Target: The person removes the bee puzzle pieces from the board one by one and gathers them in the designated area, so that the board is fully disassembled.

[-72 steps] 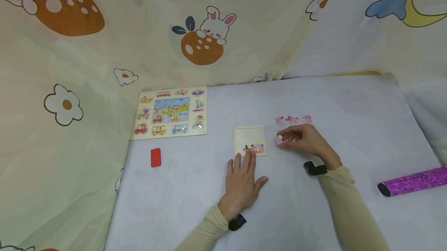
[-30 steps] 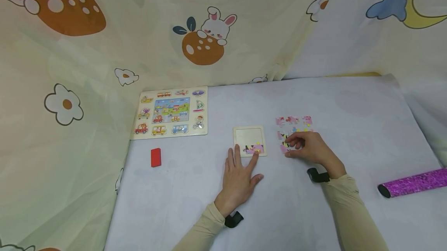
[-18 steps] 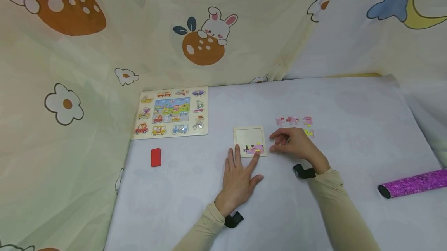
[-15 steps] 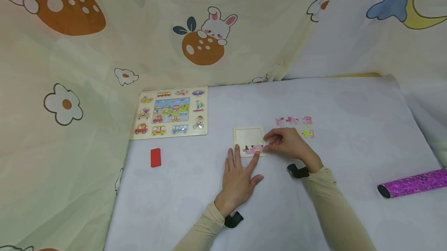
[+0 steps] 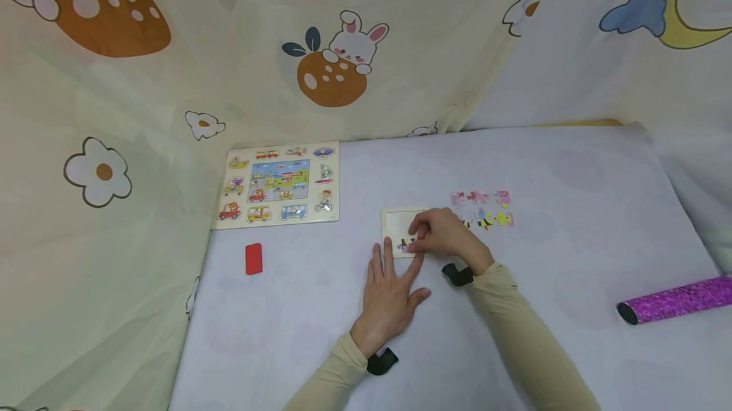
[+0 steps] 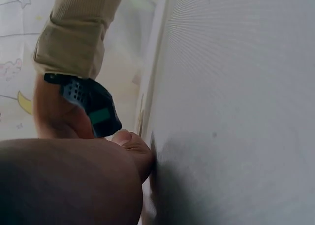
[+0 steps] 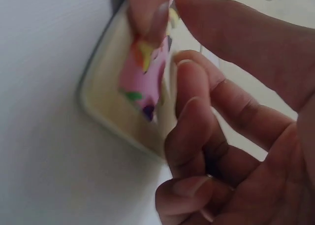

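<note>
In the head view, my left hand lies with straight fingers at the lower edge of a small cream puzzle tray. My right hand reaches over the tray's right side, its curled fingers and thumb pinching a puzzle piece mostly hidden by them. Pink puzzle pieces with yellow and green marks lie along the tray bottom in the right wrist view, where a fingertip touches them. Several loose pieces sit in two rows right of the tray. The left wrist view shows mainly the table and blurred hand parts.
A vehicle puzzle board lies at the back left, with a red block in front of it. A purple glittery tube lies at the right. A printed curtain hangs behind the white table.
My right hand has moved left from the loose pieces to over the tray, uncovering the second row of pieces. My left hand has stayed at the tray's lower edge over the last second.
</note>
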`<action>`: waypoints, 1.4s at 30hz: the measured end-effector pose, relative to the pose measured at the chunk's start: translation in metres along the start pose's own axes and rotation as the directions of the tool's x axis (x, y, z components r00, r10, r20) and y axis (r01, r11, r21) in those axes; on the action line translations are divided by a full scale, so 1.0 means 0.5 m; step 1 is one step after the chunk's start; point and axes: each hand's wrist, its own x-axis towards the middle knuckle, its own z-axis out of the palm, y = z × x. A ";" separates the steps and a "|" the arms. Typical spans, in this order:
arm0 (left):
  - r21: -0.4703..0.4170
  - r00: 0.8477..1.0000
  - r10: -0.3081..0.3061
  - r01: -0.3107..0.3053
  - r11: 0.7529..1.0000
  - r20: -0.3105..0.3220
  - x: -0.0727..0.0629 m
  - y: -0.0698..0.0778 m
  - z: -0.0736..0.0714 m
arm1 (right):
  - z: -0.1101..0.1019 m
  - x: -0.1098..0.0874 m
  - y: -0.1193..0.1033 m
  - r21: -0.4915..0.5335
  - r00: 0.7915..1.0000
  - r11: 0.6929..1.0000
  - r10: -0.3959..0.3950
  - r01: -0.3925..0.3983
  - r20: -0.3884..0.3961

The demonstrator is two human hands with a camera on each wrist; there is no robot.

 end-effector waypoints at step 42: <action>0.032 1.000 -0.022 0.021 0.999 0.023 -0.001 0.004 0.001 | 0.012 0.018 -0.019 -0.046 0.998 0.999 0.011 -0.008 0.068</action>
